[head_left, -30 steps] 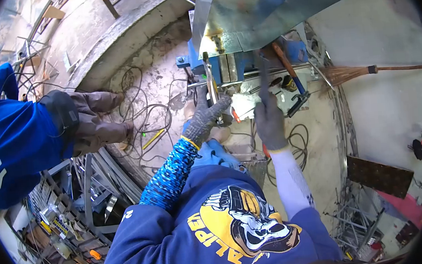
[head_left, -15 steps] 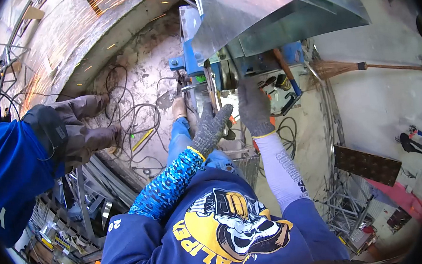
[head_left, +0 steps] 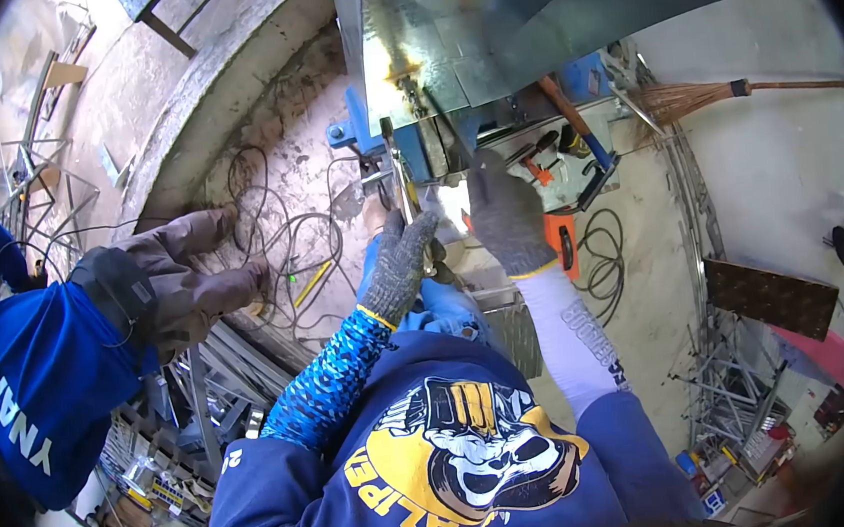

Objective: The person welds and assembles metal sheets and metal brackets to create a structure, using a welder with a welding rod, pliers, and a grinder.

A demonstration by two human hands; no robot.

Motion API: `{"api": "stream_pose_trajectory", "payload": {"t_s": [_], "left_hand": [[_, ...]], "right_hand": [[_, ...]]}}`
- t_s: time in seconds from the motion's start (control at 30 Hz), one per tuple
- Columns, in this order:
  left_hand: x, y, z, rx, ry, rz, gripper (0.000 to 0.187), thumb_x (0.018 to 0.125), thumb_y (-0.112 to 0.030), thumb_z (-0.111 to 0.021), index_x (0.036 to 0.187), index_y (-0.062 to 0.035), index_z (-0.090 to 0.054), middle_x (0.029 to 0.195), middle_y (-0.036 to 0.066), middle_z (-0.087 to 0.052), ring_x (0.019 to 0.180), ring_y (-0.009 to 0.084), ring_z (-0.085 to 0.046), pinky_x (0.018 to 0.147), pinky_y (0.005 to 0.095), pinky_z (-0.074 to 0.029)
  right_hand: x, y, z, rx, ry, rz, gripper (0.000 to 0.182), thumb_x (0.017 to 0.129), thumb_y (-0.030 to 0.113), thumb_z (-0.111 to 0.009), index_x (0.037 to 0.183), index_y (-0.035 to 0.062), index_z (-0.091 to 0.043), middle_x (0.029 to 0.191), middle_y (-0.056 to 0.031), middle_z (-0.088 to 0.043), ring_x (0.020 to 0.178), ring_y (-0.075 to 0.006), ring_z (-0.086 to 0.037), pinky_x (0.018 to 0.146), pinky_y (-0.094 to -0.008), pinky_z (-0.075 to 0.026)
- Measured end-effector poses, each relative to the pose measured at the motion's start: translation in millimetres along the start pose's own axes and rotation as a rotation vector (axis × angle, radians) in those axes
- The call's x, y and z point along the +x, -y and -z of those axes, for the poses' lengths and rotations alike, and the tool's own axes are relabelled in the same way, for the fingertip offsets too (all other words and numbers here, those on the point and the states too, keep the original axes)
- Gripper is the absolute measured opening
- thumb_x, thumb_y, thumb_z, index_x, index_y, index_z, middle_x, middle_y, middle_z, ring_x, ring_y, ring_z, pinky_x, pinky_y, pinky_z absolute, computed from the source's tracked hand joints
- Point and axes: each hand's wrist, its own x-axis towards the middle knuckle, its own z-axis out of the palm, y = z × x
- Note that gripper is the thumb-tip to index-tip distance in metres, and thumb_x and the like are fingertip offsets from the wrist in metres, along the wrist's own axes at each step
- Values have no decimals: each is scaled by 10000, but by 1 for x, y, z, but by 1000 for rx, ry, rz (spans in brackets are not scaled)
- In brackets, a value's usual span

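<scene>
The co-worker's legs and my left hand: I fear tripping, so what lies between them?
The head view shows dark cable loops and a yellow bar on the floor, then part of your leg, between the co-worker's legs and your left hand.

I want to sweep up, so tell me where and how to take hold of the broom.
I'd grip the broom by its handle, just past the black band, with the right hand closing from above. The handle is slim and straight and looks uncovered, pointing away to the right, while the bristles spread toward the bench.
</scene>
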Motion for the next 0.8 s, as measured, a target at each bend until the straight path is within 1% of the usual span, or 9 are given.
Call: {"api": "stream_pose_trajectory", "payload": {"t_s": [0.07,0.2,0.23,0.33,0.4,0.5,0.6,0.7,0.8], "left_hand": [[1,10,6,-8,-1,-10,346,927,-314,-631,1107,-54,-492,700,100,-597,557,200,-607,450,321,-517],[5,2,8,-29,32,-51,346,909,-324,-640,1075,-61,-487,712,99,-600,567,197,-611,460,321,-519],[3,-1,8,-34,47,-12,352,904,-327,-640,1078,-61,-489,716,97,-602,565,193,-609,468,320,-516],[12,16,21,-1,-13,-61,383,895,-354,-628,1099,-51,-513,706,113,-599,560,226,-613,494,371,-531],[10,11,21,14,24,-61,454,884,-409,-620,1126,-32,-545,715,144,-599,562,282,-618,505,444,-552],[1,3,13,1,18,-34,472,894,-407,-605,1166,-27,-536,719,133,-601,552,269,-616,519,425,-557],[5,11,21,-11,20,-38,475,900,-408,-594,1180,-30,-532,719,125,-600,546,258,-610,515,418,-557],[5,11,21,-21,30,-24,478,900,-409,-595,1189,-34,-524,721,125,-598,545,259,-604,505,417,-555],[0,9,18,-17,14,-44,485,899,-416,-599,1189,-36,-519,715,123,-593,534,254,-599,491,417,-551]], "right_hand": [[-17,4,9,162,-98,-37,286,948,249,-538,1130,39,-470,712,-200,-644,671,-404,-654,561,-500,-512],[-16,-5,-3,504,-588,233,357,937,176,-531,1288,136,-484,664,-166,-622,602,-388,-644,523,-463,-511],[-13,-5,-7,525,-592,228,357,937,176,-531,1288,136,-484,664,-166,-622,602,-388,-644,523,-463,-511],[6,-8,-22,163,-27,93,419,951,194,-501,1360,134,-435,658,-178,-613,561,-372,-622,521,-486,-495],[2,-11,-20,201,-109,91,426,952,192,-498,1368,133,-428,623,-167,-592,544,-368,-613,512,-486,-486],[-7,-10,-9,331,-356,169,446,952,180,-496,1388,132,-417,609,-165,-583,515,-356,-597,496,-480,-463],[-3,-35,-45,323,-480,494,477,949,153,-515,1417,140,-421,642,-142,-611,500,-337,-595,452,-437,-451],[-10,-24,-30,277,-194,173,463,950,157,-530,1402,100,-447,700,-141,-637,524,-334,-606,470,-422,-466],[-12,-25,-24,364,-444,278,550,896,152,-562,1428,122,-427,761,-131,-661,511,-290,-593,479,-393,-474]]}}
